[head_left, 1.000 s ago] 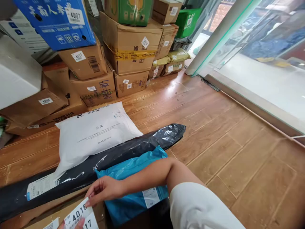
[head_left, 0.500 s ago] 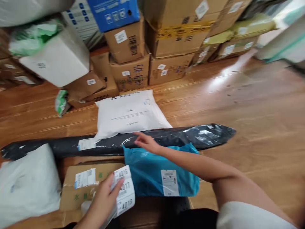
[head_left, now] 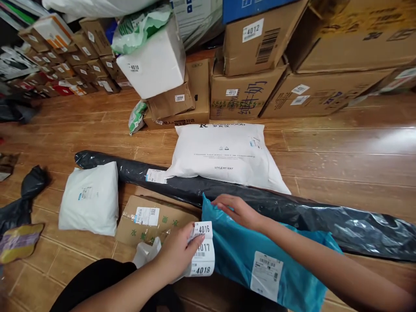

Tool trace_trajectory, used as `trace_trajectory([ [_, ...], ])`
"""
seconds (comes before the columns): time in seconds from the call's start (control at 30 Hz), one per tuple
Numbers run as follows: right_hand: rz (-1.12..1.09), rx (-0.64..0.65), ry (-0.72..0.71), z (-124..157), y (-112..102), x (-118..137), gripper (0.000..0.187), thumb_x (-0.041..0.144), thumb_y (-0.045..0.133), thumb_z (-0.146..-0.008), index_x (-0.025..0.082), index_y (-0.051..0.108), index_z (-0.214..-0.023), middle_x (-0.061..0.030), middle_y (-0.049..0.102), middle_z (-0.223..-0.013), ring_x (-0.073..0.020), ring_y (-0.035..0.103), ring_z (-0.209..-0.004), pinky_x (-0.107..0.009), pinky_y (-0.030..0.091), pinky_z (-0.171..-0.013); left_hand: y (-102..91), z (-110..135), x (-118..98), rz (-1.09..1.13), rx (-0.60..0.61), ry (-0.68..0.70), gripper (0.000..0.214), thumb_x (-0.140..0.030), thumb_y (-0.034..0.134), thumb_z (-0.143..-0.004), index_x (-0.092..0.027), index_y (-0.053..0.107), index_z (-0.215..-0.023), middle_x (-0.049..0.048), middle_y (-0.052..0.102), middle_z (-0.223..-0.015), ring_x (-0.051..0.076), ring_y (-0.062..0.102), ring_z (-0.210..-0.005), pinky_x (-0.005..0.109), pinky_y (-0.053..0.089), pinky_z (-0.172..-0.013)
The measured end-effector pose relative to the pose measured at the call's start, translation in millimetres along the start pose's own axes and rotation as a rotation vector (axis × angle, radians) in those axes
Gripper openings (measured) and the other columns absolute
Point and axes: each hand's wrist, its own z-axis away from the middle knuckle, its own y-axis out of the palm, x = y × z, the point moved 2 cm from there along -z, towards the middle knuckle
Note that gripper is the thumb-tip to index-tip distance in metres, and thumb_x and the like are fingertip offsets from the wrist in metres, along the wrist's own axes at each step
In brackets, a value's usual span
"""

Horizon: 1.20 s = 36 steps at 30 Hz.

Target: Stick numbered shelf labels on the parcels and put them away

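Observation:
My left hand [head_left: 178, 249] is closed on a strip of white number labels [head_left: 204, 269], its thumb lying across the printed face showing 4016, 4017 and 4018. Above the top left corner of a blue plastic mailer bag [head_left: 240, 247], my right hand [head_left: 238, 210] has its fingers loosely stretched out. Whether the fingertips touch the plastic I cannot tell. A white shipping label [head_left: 266, 276] is stuck on the blue bag. Just behind it lies a long black plastic-wrapped parcel [head_left: 188, 188], with a white pillow-like mailer [head_left: 224, 151] overlapping it.
A cardboard box [head_left: 130, 219] and a puffy white bag [head_left: 89, 203] lie to the left on the wooden floor [head_left: 143, 147]. Stacked numbered cartons [head_left: 248, 97] and a white foam box [head_left: 156, 69] stand behind. At far left is a black bag [head_left: 32, 184].
The view has swung left, so the parcels appear farther right. My right hand remains over the blue bag's upper left corner. My left hand still grips the labels.

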Motion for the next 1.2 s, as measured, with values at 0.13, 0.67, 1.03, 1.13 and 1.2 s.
trace_trajectory([
  [0.13,-0.402,0.024,0.069,-3.2,21.9,38.0,0.040,0.049,0.055,-0.091,0.019,0.062,-0.116,-0.0084,0.070,-0.096,-0.0163,0.065,-0.082,-0.030,0.054,-0.074,-3.9,-9.7,5.8,0.020,-0.032,0.019,0.028,-0.040,0.052,-0.089,-0.017,0.064,-0.101,0.0077,0.071,-0.090,0.024,0.064,-0.080,0.029,0.045,-0.068],
  [0.67,-0.820,-0.016,0.283,-7.0,38.9,32.3,0.034,0.041,0.081,-0.067,0.015,0.073,-0.088,0.0010,0.065,-0.072,-0.0092,0.061,-0.063,-0.025,0.053,-0.066,-2.7,-20.0,9.7,0.224,0.015,-0.083,0.038,-0.041,0.065,-0.079,-0.014,0.064,-0.104,0.0079,0.073,-0.090,0.024,0.066,-0.080,0.031,0.049,-0.069],
  [1.03,-0.799,-0.086,0.204,2.7,25.2,40.3,0.033,0.043,0.082,-0.064,0.016,0.072,-0.081,-0.0016,0.068,-0.080,-0.0129,0.065,-0.072,-0.027,0.055,-0.071,1.8,-30.4,6.5,0.310,0.018,-0.087,0.045,-0.036,0.078,-0.061,-0.014,0.064,-0.097,0.0098,0.073,-0.092,0.027,0.068,-0.085,0.038,0.054,-0.078],
  [1.13,-0.808,-0.082,0.213,5.6,32.9,47.1,0.038,0.045,0.084,-0.058,0.015,0.069,-0.075,0.0015,0.065,-0.071,-0.0113,0.061,-0.066,-0.027,0.053,-0.068,-0.7,-27.9,2.4,0.180,-0.005,-0.085,0.045,-0.040,0.080,-0.058,-0.016,0.067,-0.093,0.0089,0.074,-0.089,0.029,0.068,-0.084,0.038,0.055,-0.078],
  [1.2,-0.839,-0.041,0.180,2.8,32.9,48.5,0.037,0.048,0.082,-0.058,0.017,0.067,-0.073,0.0026,0.065,-0.069,-0.0117,0.062,-0.067,-0.028,0.053,-0.072,-1.5,-25.3,2.3,0.101,-0.014,-0.110,0.046,-0.045,0.082,-0.056,-0.019,0.071,-0.092,0.0077,0.075,-0.091,0.031,0.069,-0.088,0.038,0.056,-0.082],
])
